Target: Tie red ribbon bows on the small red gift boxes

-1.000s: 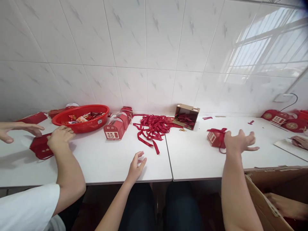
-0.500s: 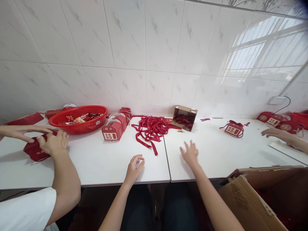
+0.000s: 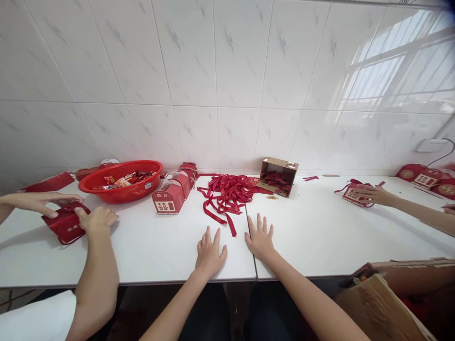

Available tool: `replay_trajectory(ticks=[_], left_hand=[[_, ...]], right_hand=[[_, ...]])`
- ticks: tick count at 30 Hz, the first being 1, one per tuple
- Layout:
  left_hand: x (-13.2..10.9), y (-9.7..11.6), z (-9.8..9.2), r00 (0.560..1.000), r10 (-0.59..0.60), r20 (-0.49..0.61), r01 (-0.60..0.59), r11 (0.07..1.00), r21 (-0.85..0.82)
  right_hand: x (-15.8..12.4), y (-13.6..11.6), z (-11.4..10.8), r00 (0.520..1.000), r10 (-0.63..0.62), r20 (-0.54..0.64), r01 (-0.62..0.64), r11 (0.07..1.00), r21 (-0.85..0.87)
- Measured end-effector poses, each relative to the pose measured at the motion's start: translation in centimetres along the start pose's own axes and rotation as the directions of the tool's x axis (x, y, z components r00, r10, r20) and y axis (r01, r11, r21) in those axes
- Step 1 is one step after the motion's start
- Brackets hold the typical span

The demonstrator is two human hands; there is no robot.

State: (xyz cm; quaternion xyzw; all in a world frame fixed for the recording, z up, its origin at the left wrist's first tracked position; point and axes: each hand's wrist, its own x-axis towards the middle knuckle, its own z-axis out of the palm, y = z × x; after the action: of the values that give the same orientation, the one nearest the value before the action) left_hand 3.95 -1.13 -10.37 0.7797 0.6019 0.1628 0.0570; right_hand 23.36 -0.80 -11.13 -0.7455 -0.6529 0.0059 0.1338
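Observation:
My left hand [image 3: 210, 253] rests near the front edge of the white table [image 3: 142, 255], fingers spread and holding nothing. Just right of it, my right hand [image 3: 261, 237] lies open at the seam between two tabletops. Beyond both hands is a tangled pile of dark red ribbons [image 3: 231, 192], one strand reaching toward them. Behind my right hand, a small cardboard box [image 3: 284, 166] lies on its side with dark red pieces inside. A row of red gift boxes [image 3: 168, 199] stands left of the ribbons.
At the left, a person's hands hold a red box [image 3: 69, 222] near a red basin [image 3: 121, 189] of wrapped sweets. On the right, another person's hand touches a small red box [image 3: 355, 195]. A large open carton [image 3: 377, 303] stands at the lower right.
My right hand has moved left and my left hand slightly right, its fingers now spread. The hand at the right has reached the small red box. The left person's box has turned.

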Motion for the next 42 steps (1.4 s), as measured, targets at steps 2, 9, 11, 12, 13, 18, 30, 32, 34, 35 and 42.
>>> replay_trajectory(ticks=[2, 9, 11, 12, 13, 18, 30, 32, 34, 35, 42], left_hand=[[1.5, 0.3, 0.3, 0.998, -0.064, -0.002, 0.064, 0.998, 0.027], [9.1, 0.9, 2.2, 0.989, -0.131, 0.062, 0.126, 0.989, 0.076], [11.3, 1.1, 2.5, 0.984, -0.164, 0.069, 0.158, 0.983, 0.090], [12.4, 1.2, 2.7, 0.981, -0.185, 0.067, 0.178, 0.979, 0.098], [13.4, 1.3, 2.8, 0.977, -0.204, 0.064, 0.197, 0.975, 0.105], [18.1, 1.0, 3.5, 0.962, -0.271, 0.034, 0.265, 0.956, 0.126], [29.0, -1.5, 6.0, 0.962, -0.119, -0.247, 0.165, 0.971, 0.176], [30.5, -2.1, 6.2, 0.965, -0.061, -0.255, 0.111, 0.976, 0.187], [32.0, -2.7, 6.4, 0.966, -0.028, -0.256, 0.077, 0.980, 0.185], [32.7, -2.9, 6.6, 0.968, -0.027, -0.251, 0.073, 0.981, 0.178], [36.3, -3.6, 7.3, 0.971, -0.058, -0.231, 0.091, 0.986, 0.137]], right_hand=[[1.0, -1.0, -0.1, 0.984, -0.122, -0.127, 0.116, 0.992, -0.057], [6.7, -3.3, 0.9, 0.951, -0.233, -0.205, 0.231, 0.972, -0.034], [8.5, -3.9, 1.5, 0.945, -0.257, -0.203, 0.252, 0.967, -0.049], [9.3, -4.2, 1.8, 0.945, -0.259, -0.201, 0.254, 0.966, -0.055], [10.2, -4.5, 2.1, 0.947, -0.252, -0.199, 0.246, 0.968, -0.056], [14.4, -5.4, 3.1, 0.970, -0.130, -0.205, 0.132, 0.991, -0.007], [25.6, -5.1, 5.7, 0.980, -0.195, -0.041, 0.198, 0.973, 0.115], [27.3, -4.5, 6.1, 0.963, -0.269, 0.011, 0.264, 0.950, 0.165], [28.9, -4.1, 6.5, 0.957, -0.286, 0.043, 0.272, 0.941, 0.202], [29.7, -4.1, 6.8, 0.958, -0.281, 0.050, 0.265, 0.940, 0.214], [33.4, -4.7, 7.6, 0.979, -0.195, -0.066, 0.202, 0.972, 0.121]])
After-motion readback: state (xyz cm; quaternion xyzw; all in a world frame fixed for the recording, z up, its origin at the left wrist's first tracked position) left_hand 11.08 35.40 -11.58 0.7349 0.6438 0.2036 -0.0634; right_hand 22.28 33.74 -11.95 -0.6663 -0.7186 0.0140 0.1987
